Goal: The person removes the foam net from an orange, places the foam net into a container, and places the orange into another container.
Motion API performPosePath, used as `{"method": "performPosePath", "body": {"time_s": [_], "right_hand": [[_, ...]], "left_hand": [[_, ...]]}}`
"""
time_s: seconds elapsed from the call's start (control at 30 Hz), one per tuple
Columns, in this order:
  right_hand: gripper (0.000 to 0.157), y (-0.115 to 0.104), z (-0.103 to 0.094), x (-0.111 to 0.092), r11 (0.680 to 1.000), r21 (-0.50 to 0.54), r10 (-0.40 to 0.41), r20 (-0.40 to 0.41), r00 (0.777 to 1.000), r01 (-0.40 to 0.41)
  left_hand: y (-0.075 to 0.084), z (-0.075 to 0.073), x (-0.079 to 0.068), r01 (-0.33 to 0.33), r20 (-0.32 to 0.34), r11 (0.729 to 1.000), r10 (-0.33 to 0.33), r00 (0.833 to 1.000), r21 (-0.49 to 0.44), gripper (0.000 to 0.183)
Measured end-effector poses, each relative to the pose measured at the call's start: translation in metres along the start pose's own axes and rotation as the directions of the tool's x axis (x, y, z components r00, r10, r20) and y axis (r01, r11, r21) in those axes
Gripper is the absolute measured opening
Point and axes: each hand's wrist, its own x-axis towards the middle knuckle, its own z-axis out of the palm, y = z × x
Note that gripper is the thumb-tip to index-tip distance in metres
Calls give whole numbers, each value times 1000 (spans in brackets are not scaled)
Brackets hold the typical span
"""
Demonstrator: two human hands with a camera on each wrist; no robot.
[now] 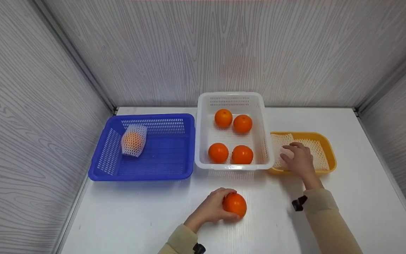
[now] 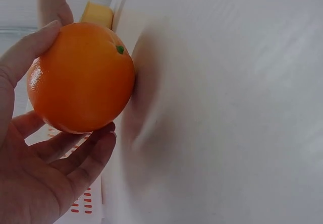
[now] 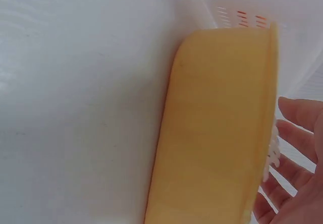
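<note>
My left hand (image 1: 215, 208) grips an orange (image 1: 235, 205) low over the front of the table. In the left wrist view, the thumb lies along one side of this orange (image 2: 83, 77) and the fingers along the other; a green stem spot shows on its skin. My right hand (image 1: 299, 160) reaches over the yellow basket (image 1: 326, 144), which holds white foam net sleeves (image 1: 314, 150). Its fingers (image 3: 298, 138) are spread and loosely bent at the rim in the right wrist view, close to a bit of white netting (image 3: 273, 151). No sleeve shows between them.
The white basket (image 1: 201, 132) in the middle holds several oranges (image 1: 242, 124). On the left, a blue basket (image 1: 141, 177) contains one orange in a white net sleeve (image 1: 134, 140). Wood-patterned panels (image 1: 153, 53) wall the table (image 1: 136, 211) at the back and sides.
</note>
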Motion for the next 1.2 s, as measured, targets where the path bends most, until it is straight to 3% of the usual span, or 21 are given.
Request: {"method": "performPosePath", "body": {"time_s": [0.23,0.37,0.73,1.2], "right_hand": [[34,-6,-10,-6,994,97,-46,-62,997,52],[37,-9,-15,-8,991,126,-32,-69,997,41],[41,-14,-19,-11,965,259,34,12,999,-36],[44,-41,-8,-24,903,422,25,135,990,-81]], "left_hand": [[10,-7,-2,-34,-34,999,34,999,2,72],[16,-12,-3,-53,-59,998,54,997,17,72],[39,-39,-2,-118,-127,993,118,985,10,74],[69,-88,20,-145,-243,986,161,957,83,74]]}}
